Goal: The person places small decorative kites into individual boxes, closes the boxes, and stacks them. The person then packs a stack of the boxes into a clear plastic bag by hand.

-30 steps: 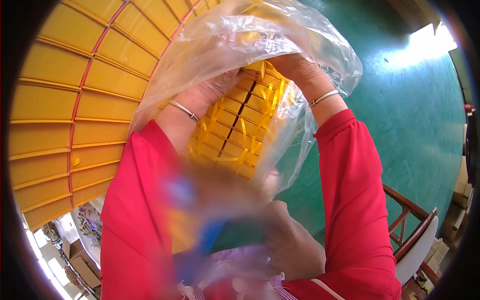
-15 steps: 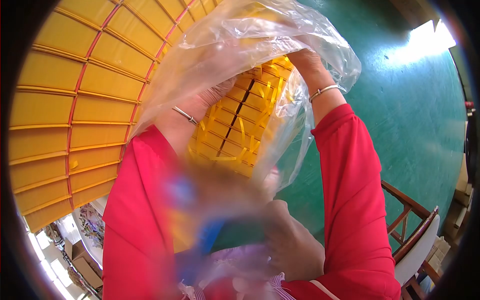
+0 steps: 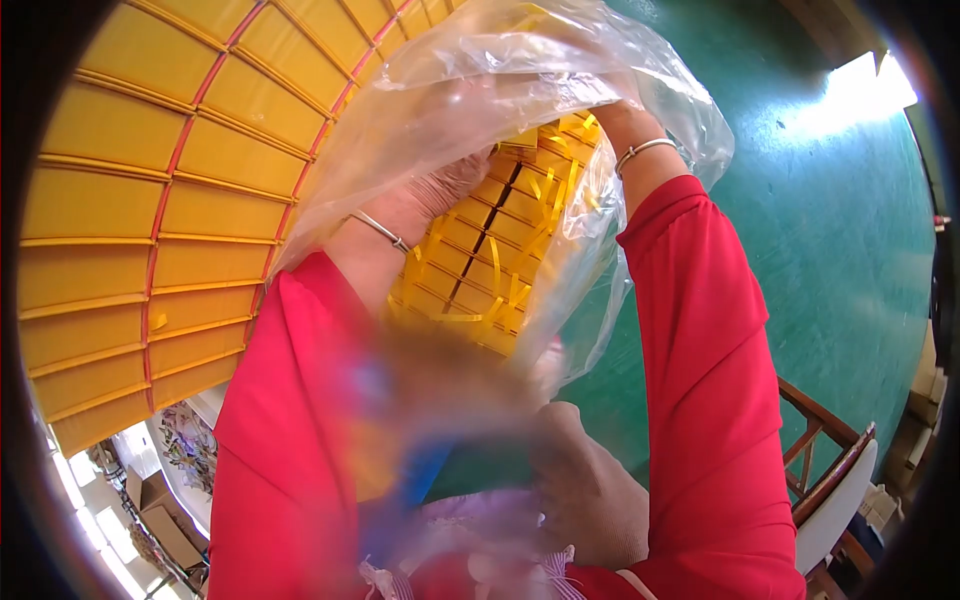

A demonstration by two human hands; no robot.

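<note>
A large clear plastic bag (image 3: 440,110) stands open and drapes over both my hands. Inside it lie rows of yellow boxes (image 3: 470,240) with loose yellow ribbons. My left hand (image 3: 455,185) is inside the bag, its fingertips at a yellow box (image 3: 517,147) at the far end of the rows; whether they grip it is hidden. My right hand (image 3: 622,112) reaches under the plastic at the bag's right side, its fingers covered by the hazy film. Both wrists wear bangles.
Stacked yellow boxes tied with red cord (image 3: 225,210) fill the left. The floor (image 3: 800,240) is green. A wooden chair (image 3: 825,440) stands at lower right, cardboard boxes (image 3: 165,520) at lower left. A blurred object covers the lower middle.
My right hand has moved up and slightly right, deeper under the plastic. The yellow box by my left fingertips has shifted. The view has moved slightly.
</note>
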